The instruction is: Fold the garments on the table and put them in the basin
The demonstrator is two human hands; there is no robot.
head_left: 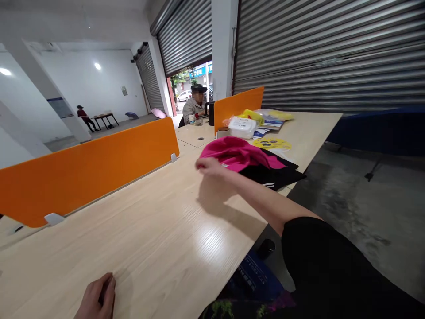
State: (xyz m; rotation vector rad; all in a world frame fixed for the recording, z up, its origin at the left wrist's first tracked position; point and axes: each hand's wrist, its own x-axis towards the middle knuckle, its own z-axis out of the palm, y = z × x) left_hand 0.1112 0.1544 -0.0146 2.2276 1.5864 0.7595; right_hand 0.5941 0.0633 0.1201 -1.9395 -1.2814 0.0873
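The right hand (210,166) reaches over the worktop (149,212) to the left end of a bunched pink cloth (232,150), its fingers curled in; the hand is blurred, so I cannot tell whether it has hold of the fabric or just sits against it. The pink cloth lies on a black cloth (282,178) with white stripes, which reaches the right edge of the worktop. The left hand (98,296) rests on the wood toward the near left corner, well apart from the cloths, fingers loosely bent and grasping nothing that shows

Beyond the pink cloth, toward the far end, stand a white plastic tub (243,126) and a yellow bag (254,116), with a flat yellow disc (272,143) lying nearer the right edge. An orange divider (99,164) runs along the left edge of the worktop, and a second orange panel (239,104) rises behind the tub. Past it a person (194,107) in a cap sits at the adjoining desk
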